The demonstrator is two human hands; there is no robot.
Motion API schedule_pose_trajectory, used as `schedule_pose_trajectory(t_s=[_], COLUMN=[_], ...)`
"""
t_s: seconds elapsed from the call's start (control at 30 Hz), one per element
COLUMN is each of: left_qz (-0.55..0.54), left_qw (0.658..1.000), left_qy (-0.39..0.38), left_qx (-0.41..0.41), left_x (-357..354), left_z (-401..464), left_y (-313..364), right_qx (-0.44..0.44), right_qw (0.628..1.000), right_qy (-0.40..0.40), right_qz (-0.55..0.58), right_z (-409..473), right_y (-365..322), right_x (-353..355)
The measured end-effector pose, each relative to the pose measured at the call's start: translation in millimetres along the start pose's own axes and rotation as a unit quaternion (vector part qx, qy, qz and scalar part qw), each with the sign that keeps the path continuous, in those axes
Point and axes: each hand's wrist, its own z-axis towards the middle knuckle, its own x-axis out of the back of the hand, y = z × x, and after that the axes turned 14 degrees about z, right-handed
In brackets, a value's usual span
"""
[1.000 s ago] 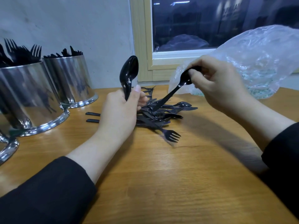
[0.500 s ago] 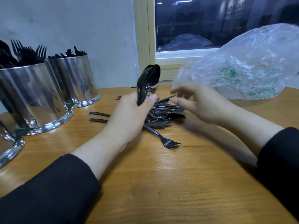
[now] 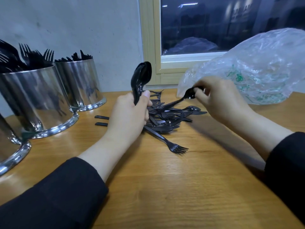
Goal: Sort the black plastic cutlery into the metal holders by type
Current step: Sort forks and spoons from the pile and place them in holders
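The wooden table (image 3: 165, 187) carries everything, and a clear plastic bag (image 3: 257, 66) bulges just behind the right hand. To the left of the left hand, well apart from it, stand the metal holders: the nearest full one (image 3: 36, 100) bristles with forks, the one behind it (image 3: 82, 83) shows dark handle tips whose type I cannot tell, and a third (image 3: 9, 146) is cut off by the picture's edge. Between the two hands lies the pile of black cutlery (image 3: 168, 116), touching the left hand's knuckle side and reaching under the right hand. The left hand (image 3: 128, 116) grips a bunch of spoons (image 3: 141, 76) upright, bowls above the fist. The right hand (image 3: 219, 100) pinches a single spoon (image 3: 186, 97) by its bowl, its handle slanting down into the pile. One fork (image 3: 166, 141) sticks out of the pile toward the person, tines outermost. Two handle ends (image 3: 102, 120) show just left of the left hand.
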Motion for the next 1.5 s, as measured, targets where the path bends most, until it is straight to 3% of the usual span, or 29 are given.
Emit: schedule_pose_trajectory(t_s=[0.17,0.33,0.4,0.5,0.6,0.7,1.0,1.13,1.37,1.43,1.5], left_qz=[0.07,0.105,0.14,0.067,0.011,-0.002,0.083,0.15,0.214,0.176,0.12], left_qw=[0.996,0.98,0.976,0.995,1.0,1.0,0.996,0.987,0.959,0.965,0.981], left_qy=[0.048,-0.136,-0.13,-0.069,-0.021,0.009,0.032,0.005,-0.173,-0.18,-0.139], left_qx=[-0.042,-0.099,-0.105,-0.038,0.017,0.028,0.008,-0.057,-0.072,-0.075,-0.06], left_x=[7,4,3,8,17,23,21,23,22,21,20], left_z=[4,-2,0,7,13,15,11,10,4,4,8], left_y=[-1,1,-2,-9,-12,-11,-8,-6,-6,-7,-10], right_qx=[0.054,0.077,0.04,-0.039,-0.111,-0.128,-0.103,-0.059,-0.051,-0.068,-0.082], right_qw=[0.996,0.986,0.983,0.981,0.91,0.875,0.879,0.897,0.974,0.978,0.982], right_qy=[0.042,-0.001,-0.036,-0.158,-0.398,-0.468,-0.464,-0.437,-0.208,-0.163,-0.099], right_qz=[0.064,0.149,0.175,0.11,0.02,-0.002,-0.038,-0.038,0.078,0.114,0.137], right_z=[-3,-7,-7,-5,-10,-14,-21,-18,-4,-4,-3], right_y=[-17,-33,-38,-35,-34,-31,-44,-43,-29,-26,-17], right_x=[4,-4,-3,7,9,2,-8,-5,5,2,-1])
